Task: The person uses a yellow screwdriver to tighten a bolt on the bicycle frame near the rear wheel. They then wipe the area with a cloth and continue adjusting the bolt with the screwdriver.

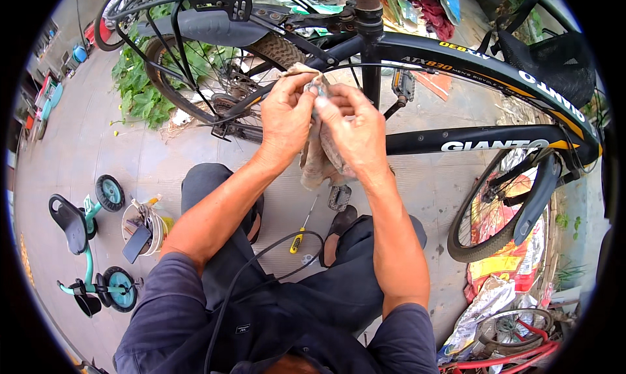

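My left hand and my right hand are raised together in front of a black bicycle. Both pinch a dirty beige rag, whose loose part hangs below the fingers. Between the fingertips shows a small greyish-blue bit; whether it is a part or a fold of cloth, I cannot make out. Behind my hands run the bicycle's seat tube and chainstay, partly covered by them. One pedal shows right of my right hand, and another pedal appears below the rag.
A screwdriver with a yellow handle lies on the paving between my feet. To the left, a white bucket holds tools and a phone, near a turquoise child's bike. A black cable loops over my lap. Plastic sacks lie right.
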`<state>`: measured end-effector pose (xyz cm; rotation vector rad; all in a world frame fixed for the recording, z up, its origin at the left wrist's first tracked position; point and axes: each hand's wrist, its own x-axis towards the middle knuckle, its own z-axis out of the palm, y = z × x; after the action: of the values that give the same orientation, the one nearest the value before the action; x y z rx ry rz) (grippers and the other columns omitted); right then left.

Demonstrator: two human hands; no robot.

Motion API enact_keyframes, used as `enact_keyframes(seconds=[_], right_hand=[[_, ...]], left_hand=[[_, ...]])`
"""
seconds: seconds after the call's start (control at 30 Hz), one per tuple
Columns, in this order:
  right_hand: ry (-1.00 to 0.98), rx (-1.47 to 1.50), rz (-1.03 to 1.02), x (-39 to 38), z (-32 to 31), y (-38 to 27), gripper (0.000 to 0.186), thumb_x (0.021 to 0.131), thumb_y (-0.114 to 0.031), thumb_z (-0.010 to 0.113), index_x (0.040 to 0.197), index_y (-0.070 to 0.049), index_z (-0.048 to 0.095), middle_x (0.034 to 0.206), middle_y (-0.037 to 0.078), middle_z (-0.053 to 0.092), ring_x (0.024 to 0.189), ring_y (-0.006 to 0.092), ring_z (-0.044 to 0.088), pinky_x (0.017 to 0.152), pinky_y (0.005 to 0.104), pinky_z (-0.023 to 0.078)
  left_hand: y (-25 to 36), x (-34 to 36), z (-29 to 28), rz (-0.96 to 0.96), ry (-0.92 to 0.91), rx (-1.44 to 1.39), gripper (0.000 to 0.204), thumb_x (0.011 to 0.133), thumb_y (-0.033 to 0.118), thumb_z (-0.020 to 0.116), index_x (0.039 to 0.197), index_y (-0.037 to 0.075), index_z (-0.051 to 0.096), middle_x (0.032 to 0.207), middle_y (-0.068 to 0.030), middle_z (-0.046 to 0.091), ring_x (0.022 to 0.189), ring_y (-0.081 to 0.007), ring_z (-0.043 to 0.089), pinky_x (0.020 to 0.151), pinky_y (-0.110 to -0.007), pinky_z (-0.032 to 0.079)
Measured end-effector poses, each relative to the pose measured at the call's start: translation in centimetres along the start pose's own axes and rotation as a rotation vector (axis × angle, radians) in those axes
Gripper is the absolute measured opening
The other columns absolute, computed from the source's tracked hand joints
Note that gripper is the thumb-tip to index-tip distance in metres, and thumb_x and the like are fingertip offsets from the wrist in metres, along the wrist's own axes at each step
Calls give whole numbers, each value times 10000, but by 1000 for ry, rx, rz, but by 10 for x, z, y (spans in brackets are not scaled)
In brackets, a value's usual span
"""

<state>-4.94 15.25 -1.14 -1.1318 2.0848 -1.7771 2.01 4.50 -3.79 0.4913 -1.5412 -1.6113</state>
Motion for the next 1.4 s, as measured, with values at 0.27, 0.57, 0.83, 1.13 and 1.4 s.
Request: enact_keyframes(seconds=[0.27, 0.57, 0.83, 1.13, 1.4], right_hand=[[-27, -95, 86, -16, 10, 16, 383, 884, -249, 680, 1162, 9, 626, 939, 102, 671, 817, 127, 635, 719, 274, 509], [212, 134, 134, 4, 4, 20, 263, 981, -200, 556, 1106, 18, 637, 918, 9, 642, 796, 62, 545, 702, 221, 451], [189, 83, -5, 19, 23, 8, 273, 998, -213, 521, 1042, 28, 640, 808, -16, 588, 706, 43, 473, 613, 214, 410], [310, -36, -90, 24, 29, 4, 222, 969, -142, 546, 988, 43, 667, 772, -2, 623, 681, 50, 505, 598, 225, 430], [76, -194, 112, 12, 58, 11, 233, 932, -161, 586, 1045, 19, 680, 763, 72, 664, 698, 84, 534, 650, 274, 463]], left_hand=[[2, -5, -18, -165, -285, -157, 243, 919, 76, 609, 1145, -2, 655, 995, -43, 662, 842, -89, 605, 702, -232, 509], [12, 5, -32, 374, 50, 435, 247, 864, 5, 615, 1107, 30, 653, 1006, -99, 604, 879, -166, 634, 690, -266, 516], [1, 13, -35, 468, -8, 576, 343, 794, 71, 665, 1131, 12, 638, 1147, -167, 598, 1052, -330, 591, 902, -374, 476], [0, 9, -38, 532, 15, 549, 377, 762, 46, 663, 1131, -22, 620, 1101, -175, 593, 1004, -342, 588, 859, -385, 484], [2, 7, -41, 486, -9, 522, 361, 780, 67, 619, 1124, -44, 606, 1127, -189, 585, 1047, -351, 572, 888, -396, 473]])
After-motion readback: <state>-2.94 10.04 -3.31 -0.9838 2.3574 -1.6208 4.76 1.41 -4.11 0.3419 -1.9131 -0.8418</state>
